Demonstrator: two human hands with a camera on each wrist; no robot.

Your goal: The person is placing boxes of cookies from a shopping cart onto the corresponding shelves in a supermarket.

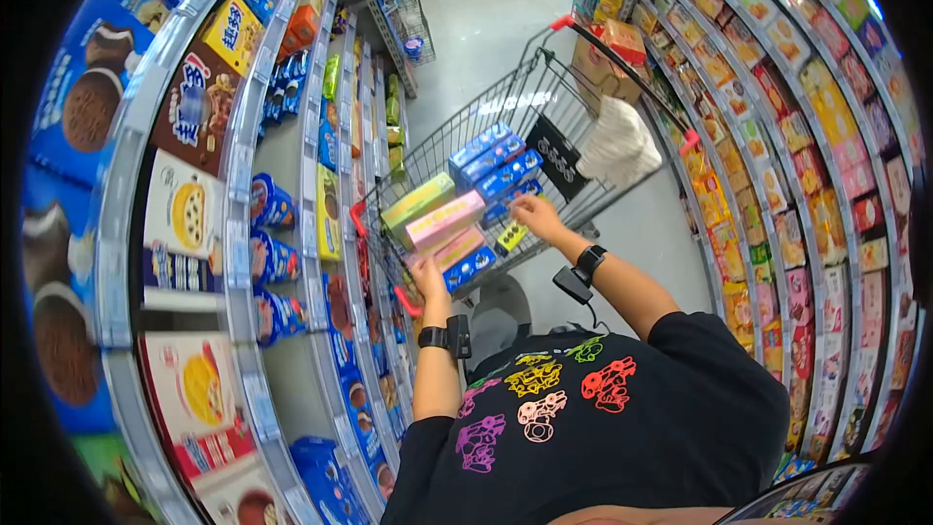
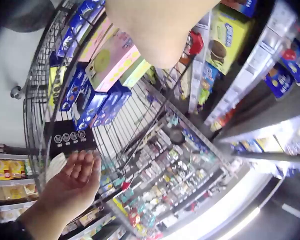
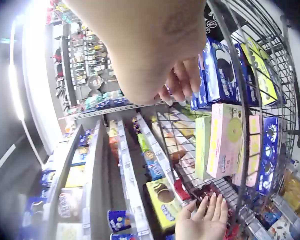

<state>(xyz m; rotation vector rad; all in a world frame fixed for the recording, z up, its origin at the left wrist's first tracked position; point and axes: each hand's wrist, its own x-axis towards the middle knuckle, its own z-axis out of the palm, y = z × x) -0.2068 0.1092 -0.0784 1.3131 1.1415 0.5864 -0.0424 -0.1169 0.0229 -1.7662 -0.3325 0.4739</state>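
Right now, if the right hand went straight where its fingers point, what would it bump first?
Probably the blue boxes, though the right hand might pass above them; depth is unclear here.

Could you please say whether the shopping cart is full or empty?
Partly filled: the shopping cart holds blue cookie boxes, pink boxes and a green box, with bare mesh beside them.

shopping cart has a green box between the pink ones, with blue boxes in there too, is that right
Not quite: the head view shows the green box to one side of the pink boxes, not between them. The shopping cart does hold blue boxes too.
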